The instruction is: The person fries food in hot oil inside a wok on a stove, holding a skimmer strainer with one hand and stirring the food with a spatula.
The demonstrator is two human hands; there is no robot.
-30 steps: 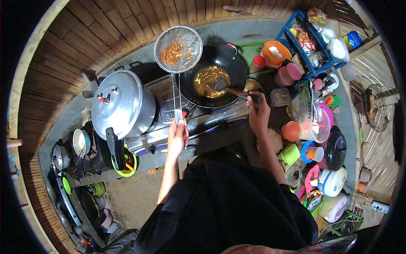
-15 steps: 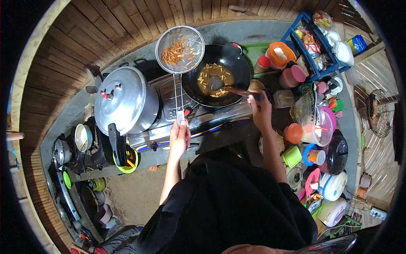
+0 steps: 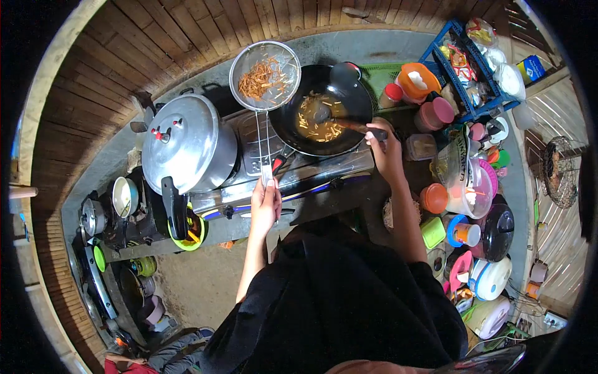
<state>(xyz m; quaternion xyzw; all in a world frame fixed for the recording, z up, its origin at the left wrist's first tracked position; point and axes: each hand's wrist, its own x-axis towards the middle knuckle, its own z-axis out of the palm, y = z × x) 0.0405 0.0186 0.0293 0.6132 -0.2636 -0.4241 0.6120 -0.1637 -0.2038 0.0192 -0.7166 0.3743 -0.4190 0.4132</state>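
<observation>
My left hand is closed round the handle of a wire-mesh strainer. Browned fried strips lie in the strainer's bowl, which is beside the left rim of a black wok. Pale strips float in oil inside the wok. My right hand grips the dark handle of a spatula; its head is in the oil, blurred by motion. The wok sits on a gas stove.
To the left stands a large silver pressure cooker with a black handle. Plastic tubs, an orange bowl and a blue rack crowd the right side. Another person's legs show at the lower left.
The spatula has shifted in the oil, and the pale strips have spread into a different pattern. My left hand and the strainer stay almost where they were.
</observation>
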